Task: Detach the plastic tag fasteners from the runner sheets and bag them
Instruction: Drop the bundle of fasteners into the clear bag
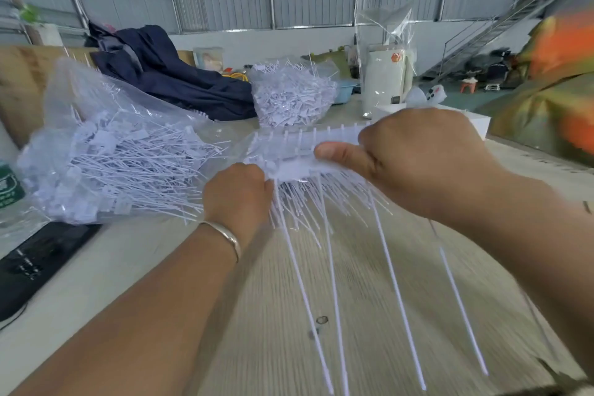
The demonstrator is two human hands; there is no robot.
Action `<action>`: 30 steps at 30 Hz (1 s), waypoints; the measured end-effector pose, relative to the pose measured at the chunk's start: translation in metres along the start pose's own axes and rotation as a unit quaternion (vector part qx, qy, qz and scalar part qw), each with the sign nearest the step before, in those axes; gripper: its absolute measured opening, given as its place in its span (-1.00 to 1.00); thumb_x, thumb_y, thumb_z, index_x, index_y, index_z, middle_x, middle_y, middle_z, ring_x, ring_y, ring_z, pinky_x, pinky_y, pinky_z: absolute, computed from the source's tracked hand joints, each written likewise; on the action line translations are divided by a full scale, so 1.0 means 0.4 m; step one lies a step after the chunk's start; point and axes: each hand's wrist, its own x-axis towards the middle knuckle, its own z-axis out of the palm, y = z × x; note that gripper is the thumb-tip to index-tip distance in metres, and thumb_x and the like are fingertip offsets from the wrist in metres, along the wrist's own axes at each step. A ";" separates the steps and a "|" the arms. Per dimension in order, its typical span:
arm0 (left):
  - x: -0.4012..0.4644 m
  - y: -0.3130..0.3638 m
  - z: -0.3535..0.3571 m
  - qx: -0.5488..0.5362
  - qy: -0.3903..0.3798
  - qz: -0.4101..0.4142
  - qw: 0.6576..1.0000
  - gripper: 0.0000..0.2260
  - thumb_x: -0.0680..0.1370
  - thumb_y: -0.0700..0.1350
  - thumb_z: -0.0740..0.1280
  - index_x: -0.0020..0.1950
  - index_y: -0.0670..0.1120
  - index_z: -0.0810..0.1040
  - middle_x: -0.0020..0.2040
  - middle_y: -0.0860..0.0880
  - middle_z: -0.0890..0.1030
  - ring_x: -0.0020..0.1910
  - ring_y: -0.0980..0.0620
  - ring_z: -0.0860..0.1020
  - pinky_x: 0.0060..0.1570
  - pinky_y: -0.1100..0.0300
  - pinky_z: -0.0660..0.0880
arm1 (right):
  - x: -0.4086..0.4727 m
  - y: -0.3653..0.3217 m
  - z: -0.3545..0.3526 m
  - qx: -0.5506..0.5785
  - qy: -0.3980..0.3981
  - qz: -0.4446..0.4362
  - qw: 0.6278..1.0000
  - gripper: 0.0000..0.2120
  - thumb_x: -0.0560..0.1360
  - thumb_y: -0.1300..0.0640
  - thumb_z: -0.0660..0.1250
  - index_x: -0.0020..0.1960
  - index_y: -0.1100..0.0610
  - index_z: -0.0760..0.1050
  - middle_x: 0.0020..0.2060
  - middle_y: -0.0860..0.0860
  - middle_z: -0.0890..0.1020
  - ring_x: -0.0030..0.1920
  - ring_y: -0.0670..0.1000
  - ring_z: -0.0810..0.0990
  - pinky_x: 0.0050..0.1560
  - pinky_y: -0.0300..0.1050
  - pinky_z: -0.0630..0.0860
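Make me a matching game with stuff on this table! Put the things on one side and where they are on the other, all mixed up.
Things:
1. white plastic runner sheet of tag fasteners
2. clear plastic bag full of loose white fasteners
3. dark navy cloth bundle
4. silver metal bracelet

Places:
A. on the left wrist
B. heaped at the back of the pale wooden table, left of centre
C. gripped between the left hand and right hand
D. lying on the table's left side

Pairs: 1-C, 2-D, 3-B, 4-A

bag left on table | runner sheet right of it | fastener pile behind
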 end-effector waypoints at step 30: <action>0.004 -0.020 0.021 -0.643 -0.324 -0.216 0.659 -0.98 0.52 -0.23 0.39 -0.09 -0.14 0.61 -0.33 0.00 0.64 -0.44 0.15 0.55 -0.50 0.35 0.44 | 0.100 -0.001 0.365 0.489 -0.101 0.079 0.863 -0.67 0.54 -0.08 0.32 -0.32 0.05 0.40 -0.42 -0.06 0.44 -0.34 -0.06 0.41 -0.10 -0.06 0.32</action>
